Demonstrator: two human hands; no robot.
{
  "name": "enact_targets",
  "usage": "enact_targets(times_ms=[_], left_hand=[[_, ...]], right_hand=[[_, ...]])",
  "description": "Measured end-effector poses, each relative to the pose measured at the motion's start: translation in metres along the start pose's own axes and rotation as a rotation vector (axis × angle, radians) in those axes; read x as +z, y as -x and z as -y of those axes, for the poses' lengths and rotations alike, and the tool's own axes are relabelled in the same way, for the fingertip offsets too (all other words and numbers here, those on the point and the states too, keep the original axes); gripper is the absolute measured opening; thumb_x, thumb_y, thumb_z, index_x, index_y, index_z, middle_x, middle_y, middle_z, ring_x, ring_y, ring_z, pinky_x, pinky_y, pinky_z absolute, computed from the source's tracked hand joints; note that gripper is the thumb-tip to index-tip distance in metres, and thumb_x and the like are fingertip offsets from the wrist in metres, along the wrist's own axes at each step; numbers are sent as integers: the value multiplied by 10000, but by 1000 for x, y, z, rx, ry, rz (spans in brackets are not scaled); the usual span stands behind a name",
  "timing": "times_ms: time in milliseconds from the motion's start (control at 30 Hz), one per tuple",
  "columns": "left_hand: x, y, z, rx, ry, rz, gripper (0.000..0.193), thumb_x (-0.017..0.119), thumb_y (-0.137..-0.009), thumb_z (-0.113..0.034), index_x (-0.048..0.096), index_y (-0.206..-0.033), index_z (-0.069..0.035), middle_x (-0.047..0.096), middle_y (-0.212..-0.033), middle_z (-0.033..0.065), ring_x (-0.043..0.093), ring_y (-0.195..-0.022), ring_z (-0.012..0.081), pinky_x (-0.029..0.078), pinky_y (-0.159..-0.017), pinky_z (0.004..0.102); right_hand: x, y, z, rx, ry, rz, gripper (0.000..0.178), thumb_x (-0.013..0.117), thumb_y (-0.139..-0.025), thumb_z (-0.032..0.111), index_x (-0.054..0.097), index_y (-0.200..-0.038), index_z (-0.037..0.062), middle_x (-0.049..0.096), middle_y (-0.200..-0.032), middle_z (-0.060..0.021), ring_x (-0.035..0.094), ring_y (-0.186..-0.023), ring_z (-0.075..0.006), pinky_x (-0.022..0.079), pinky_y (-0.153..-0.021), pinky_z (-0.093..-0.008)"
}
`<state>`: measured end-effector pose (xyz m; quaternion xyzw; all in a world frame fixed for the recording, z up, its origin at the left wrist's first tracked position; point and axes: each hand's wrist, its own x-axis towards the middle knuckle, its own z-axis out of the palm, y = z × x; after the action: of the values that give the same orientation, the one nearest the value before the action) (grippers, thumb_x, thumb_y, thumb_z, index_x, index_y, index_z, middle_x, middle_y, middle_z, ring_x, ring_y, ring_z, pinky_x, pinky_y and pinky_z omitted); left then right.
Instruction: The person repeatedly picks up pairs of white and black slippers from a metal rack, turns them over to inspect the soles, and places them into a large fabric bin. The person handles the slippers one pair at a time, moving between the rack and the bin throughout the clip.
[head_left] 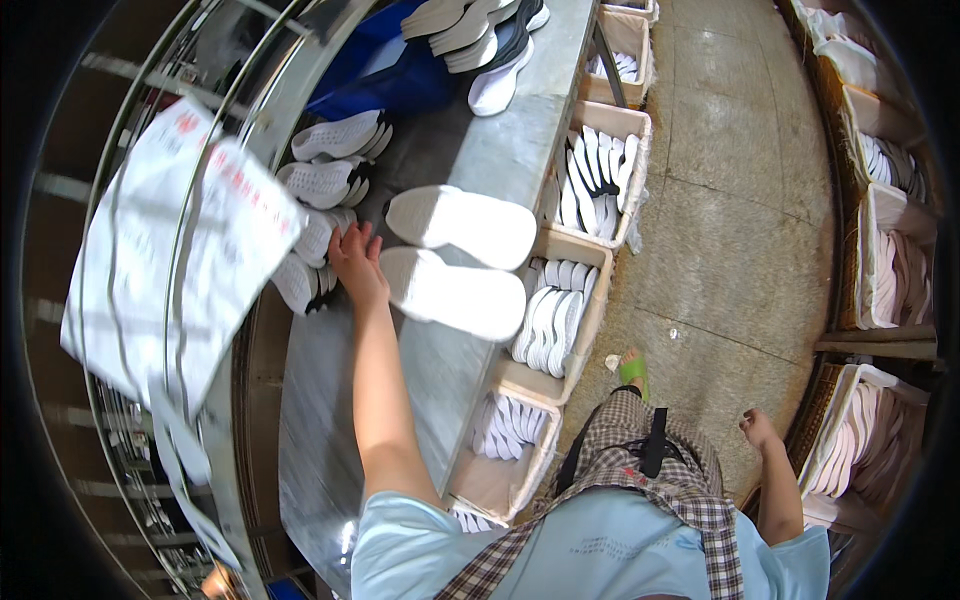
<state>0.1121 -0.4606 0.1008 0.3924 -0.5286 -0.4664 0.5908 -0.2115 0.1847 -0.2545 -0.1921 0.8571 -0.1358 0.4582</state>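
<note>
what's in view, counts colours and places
table: one, grey, left
large soles: two, white, on table
floor: one, brown, right
bins: many, cream or brown, flanking floor
other soles: many, mostly white, table and bins
tub: one, blue, table's far end
rack: one, grey, far left
sheeting: count unclear, white, on rack
sandal: one, green, on floor
apron: one, brown-checked, worn
shirt: one, blue, worn
left hand: one, bare, at soles
right hand: one, bare, right side

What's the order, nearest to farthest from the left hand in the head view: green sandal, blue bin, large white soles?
1. Large white soles, just right of the left hand
2. Blue bin, toward the picture's top
3. Green sandal, on the floor
</note>
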Motion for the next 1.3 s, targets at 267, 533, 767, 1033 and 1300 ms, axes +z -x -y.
enact_targets(times_ms=[267, 533, 767, 1033, 1300], left_hand=[[-6, -206, 107, -422, 146, -297, 881, 628, -818, -453, 146, -1449, -72, 255, -1432, 201, 387, -1245, 324, 420, -938, 390], [-39, -287, 164, -538, 411, -437, 538, 618, -823, -285, 435, -1268, -44, 432, -1311, 130, 457, -1153, 312, 484, -835, 401], [-36, -249, 98, -740, 640, -499, 352, 554, -870, -235, 511, -1181, -75, 511, -1164, 132, 492, -1066, 319, 517, -735, 372], [85, 41, -57, -931, 861, -261, 384, 562, -882, -183, 479, -1198, 18, 506, -1187, 203, 486, -1092, 379, 517, -766, 338], [181, 254, -88, -928, 601, -25, 471, 579, -872, -139, 405, -1287, -1, 519, -1246, 165, 514, -1130, 308, 465, -892, 435]], right_hand=[[-29, -37, 120, -123, -165, -92, 377, 576, -789, 171, 569, -1118, -14, 644, -946, -197, 622, -909, -324, 480, -803, -381], [-44, -25, 146, 39, 29, 89, 392, 588, -791, 180, 565, -1135, -7, 633, -1006, -211, 604, -969, -340, 477, -830, -390], [-87, -68, 139, -57, 137, 166, 397, 594, -788, 168, 560, -1134, -24, 641, -978, -209, 612, -935, -348, 484, -802, -400], [-177, -127, 249, -521, -62, 142, 386, 606, -792, 244, 585, -1074, -18, 638, -976, -184, 611, -916, -303, 478, -799, -380], [-234, -29, 421, -656, -808, 843, 888, 538, -814, 625, 188, -1444, 107, 391, -1371, -180, 388, -1255, -318, 352, -964, -525]])
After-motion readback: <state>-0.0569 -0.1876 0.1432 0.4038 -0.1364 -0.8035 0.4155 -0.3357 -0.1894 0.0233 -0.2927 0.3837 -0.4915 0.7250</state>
